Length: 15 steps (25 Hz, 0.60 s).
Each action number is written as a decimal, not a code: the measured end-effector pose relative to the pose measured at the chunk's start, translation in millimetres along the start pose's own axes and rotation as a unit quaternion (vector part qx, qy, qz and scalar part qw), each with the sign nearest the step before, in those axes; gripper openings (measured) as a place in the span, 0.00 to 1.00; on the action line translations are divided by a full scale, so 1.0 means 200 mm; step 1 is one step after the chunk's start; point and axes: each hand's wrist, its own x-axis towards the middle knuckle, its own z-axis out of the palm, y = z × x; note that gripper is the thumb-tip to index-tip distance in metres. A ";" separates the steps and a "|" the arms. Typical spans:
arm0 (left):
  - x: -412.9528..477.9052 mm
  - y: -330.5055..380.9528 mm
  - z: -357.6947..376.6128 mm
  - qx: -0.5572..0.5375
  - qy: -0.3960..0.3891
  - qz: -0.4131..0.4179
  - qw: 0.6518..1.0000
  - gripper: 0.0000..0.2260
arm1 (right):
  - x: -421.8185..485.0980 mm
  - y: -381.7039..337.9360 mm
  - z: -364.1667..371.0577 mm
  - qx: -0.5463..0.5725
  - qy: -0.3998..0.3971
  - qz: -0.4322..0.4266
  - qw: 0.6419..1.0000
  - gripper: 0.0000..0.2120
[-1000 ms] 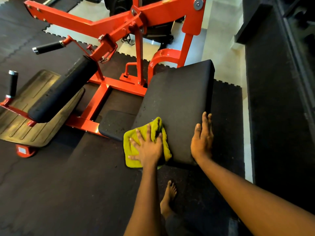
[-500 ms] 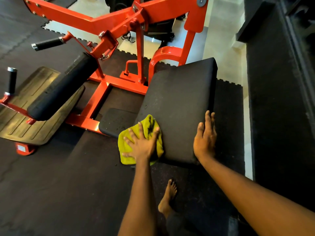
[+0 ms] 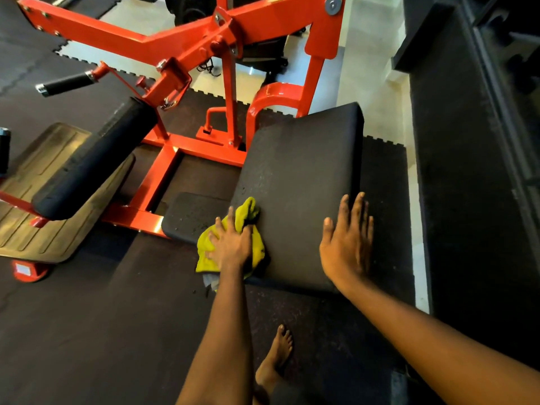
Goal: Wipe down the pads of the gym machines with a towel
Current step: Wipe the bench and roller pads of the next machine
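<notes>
Slippage is your main risk: the crumpled yellow-green cloth towel (image 3: 206, 257) lies bunched under your left hand (image 3: 230, 247), whose spread fingers press it against the near edge of the large black rectangular cushioned pad (image 3: 301, 176). It partly overhangs and could slide off. Your right hand (image 3: 347, 244) rests flat beside it, grasping nothing.

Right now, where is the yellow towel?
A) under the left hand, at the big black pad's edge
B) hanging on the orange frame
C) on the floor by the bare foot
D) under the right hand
A: the left hand presses the yellow towel against the left edge of the large black pad, while the right hand lies flat on the pad without any towel.
</notes>
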 end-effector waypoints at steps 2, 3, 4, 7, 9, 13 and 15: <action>-0.12 -0.07 0.05 -0.018 0.032 -0.024 0.999 0.37 | 0.05 -0.04 -0.02 -0.032 -0.025 -0.047 0.998 0.31; -0.18 -0.08 0.07 -0.024 0.038 -0.053 0.998 0.37 | 0.13 -0.07 -0.03 -0.029 -0.042 -0.063 0.997 0.30; -0.22 -0.09 0.07 -0.032 0.038 -0.080 0.996 0.36 | 0.21 -0.10 -0.02 -0.029 -0.062 -0.082 0.994 0.29; -0.16 -0.05 0.06 -0.034 0.027 -0.101 0.994 0.32 | 0.50 -0.19 0.05 -0.081 -0.133 -0.166 0.974 0.27; -0.08 -0.05 0.03 -0.010 0.026 -0.077 0.997 0.30 | 0.65 -0.22 0.12 -0.140 -0.181 -0.218 0.949 0.27; 0.03 -0.05 0.01 0.022 0.043 -0.029 0.998 0.27 | 0.70 -0.25 0.21 -0.214 -0.191 -0.236 0.928 0.29; 0.11 -0.05 0.00 0.027 0.051 -0.005 0.998 0.26 | 0.69 -0.26 0.23 -0.226 -0.174 -0.226 0.931 0.30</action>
